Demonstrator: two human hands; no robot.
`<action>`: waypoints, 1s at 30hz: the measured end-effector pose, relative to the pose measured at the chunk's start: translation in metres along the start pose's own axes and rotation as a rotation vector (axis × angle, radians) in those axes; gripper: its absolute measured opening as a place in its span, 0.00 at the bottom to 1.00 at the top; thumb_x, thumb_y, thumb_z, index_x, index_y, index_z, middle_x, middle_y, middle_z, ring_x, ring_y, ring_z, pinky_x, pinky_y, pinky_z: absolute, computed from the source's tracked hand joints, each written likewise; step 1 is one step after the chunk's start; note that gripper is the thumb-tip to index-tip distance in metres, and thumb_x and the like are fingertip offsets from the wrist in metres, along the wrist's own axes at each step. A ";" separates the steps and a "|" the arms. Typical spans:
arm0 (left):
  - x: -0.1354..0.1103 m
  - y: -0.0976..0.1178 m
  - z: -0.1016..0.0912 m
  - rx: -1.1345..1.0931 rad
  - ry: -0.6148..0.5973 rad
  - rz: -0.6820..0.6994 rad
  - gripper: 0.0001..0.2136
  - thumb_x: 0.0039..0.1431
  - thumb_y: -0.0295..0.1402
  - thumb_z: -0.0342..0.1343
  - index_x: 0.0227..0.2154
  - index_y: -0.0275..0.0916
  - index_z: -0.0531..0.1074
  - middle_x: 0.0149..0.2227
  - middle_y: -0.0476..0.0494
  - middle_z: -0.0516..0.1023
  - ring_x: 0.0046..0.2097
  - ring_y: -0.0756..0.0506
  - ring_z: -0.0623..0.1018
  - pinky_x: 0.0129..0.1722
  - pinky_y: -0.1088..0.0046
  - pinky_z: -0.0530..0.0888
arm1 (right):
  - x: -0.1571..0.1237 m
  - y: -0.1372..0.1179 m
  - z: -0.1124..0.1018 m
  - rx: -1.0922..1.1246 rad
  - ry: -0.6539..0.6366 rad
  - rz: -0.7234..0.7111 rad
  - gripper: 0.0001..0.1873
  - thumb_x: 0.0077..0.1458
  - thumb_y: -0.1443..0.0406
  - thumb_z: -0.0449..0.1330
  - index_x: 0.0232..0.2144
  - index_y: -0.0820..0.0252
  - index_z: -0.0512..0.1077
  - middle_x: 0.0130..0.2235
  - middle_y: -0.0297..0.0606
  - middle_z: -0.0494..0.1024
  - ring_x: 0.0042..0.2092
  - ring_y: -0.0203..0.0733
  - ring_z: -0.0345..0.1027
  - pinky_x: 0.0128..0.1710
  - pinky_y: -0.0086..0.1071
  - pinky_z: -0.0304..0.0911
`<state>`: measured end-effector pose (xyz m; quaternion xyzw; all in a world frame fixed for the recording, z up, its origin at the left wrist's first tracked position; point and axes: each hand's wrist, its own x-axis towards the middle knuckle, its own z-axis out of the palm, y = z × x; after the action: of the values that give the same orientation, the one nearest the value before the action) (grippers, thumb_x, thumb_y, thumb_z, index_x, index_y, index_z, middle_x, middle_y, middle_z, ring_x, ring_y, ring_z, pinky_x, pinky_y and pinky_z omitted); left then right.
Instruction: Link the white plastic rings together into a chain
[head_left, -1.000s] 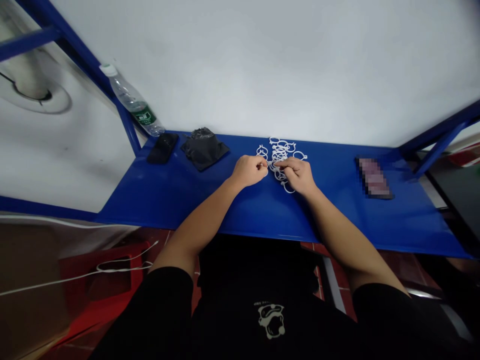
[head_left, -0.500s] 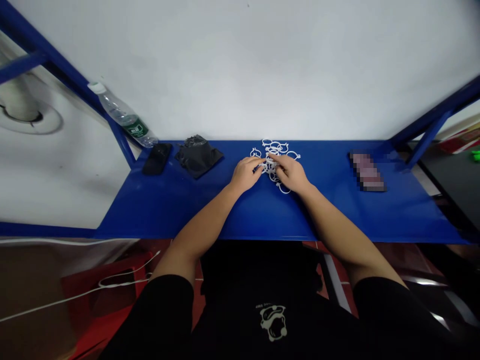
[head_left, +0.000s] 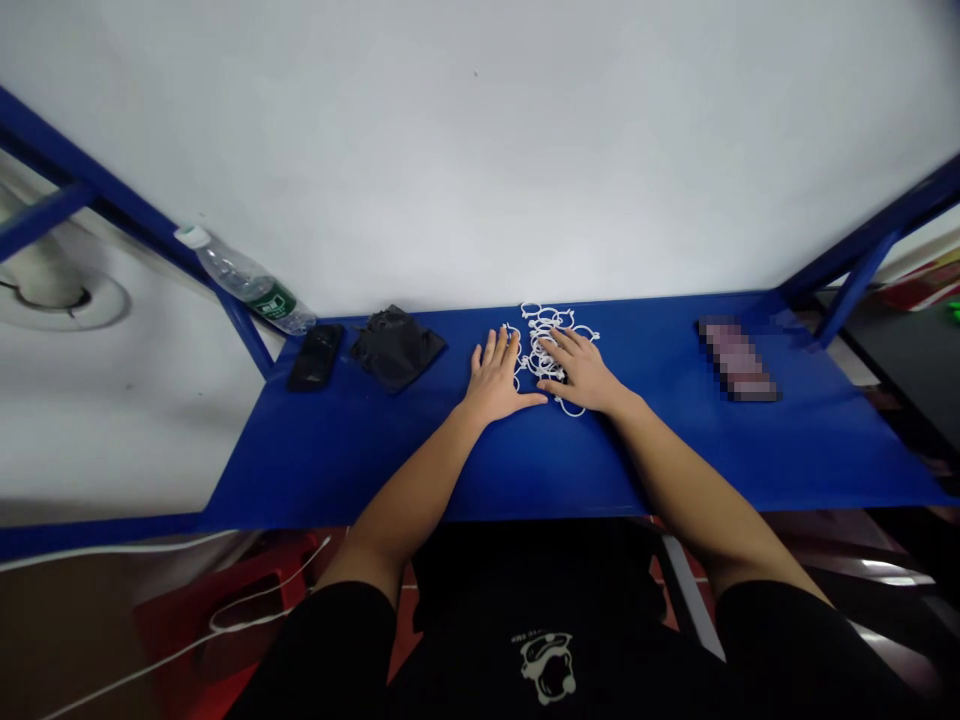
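A loose pile of white plastic rings [head_left: 541, 350], several of them overlapping, lies on the blue tabletop [head_left: 517, 480] near the wall. My left hand [head_left: 496, 385] rests at the pile's left side, fingers spread and pointing away from me; a few rings show along its right edge. On the right side, my right hand [head_left: 581, 370] lies palm down over part of the pile, fingers stretched out and partly covering the rings. One ring sticks out below the right hand. What lies under the palms is hidden.
Left of the hands is a crumpled black bag [head_left: 397, 348], then a black phone [head_left: 316, 357]. A clear water bottle [head_left: 247, 280] leans by the blue frame. Toward the right lies a pixelated pinkish object [head_left: 739, 360]. A white wall [head_left: 480, 180] rises behind the table.
Both hands have gone from bent fingers among the rings to flat, spread fingers. The left hand has turned to point forward, baring more of the rings. The view has tilted up slightly.
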<state>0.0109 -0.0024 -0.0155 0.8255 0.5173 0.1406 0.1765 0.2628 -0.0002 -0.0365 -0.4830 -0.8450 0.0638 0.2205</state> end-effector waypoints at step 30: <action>0.008 0.009 -0.001 0.159 -0.084 -0.067 0.65 0.57 0.72 0.64 0.83 0.36 0.42 0.84 0.29 0.34 0.84 0.24 0.39 0.81 0.37 0.47 | 0.011 -0.005 -0.001 0.059 -0.112 0.106 0.65 0.58 0.30 0.65 0.84 0.49 0.48 0.84 0.49 0.45 0.83 0.77 0.32 0.78 0.73 0.40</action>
<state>0.0213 0.0013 -0.0103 0.8243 0.5463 0.0586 0.1366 0.2542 0.0066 -0.0302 -0.5159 -0.8271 0.1271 0.1833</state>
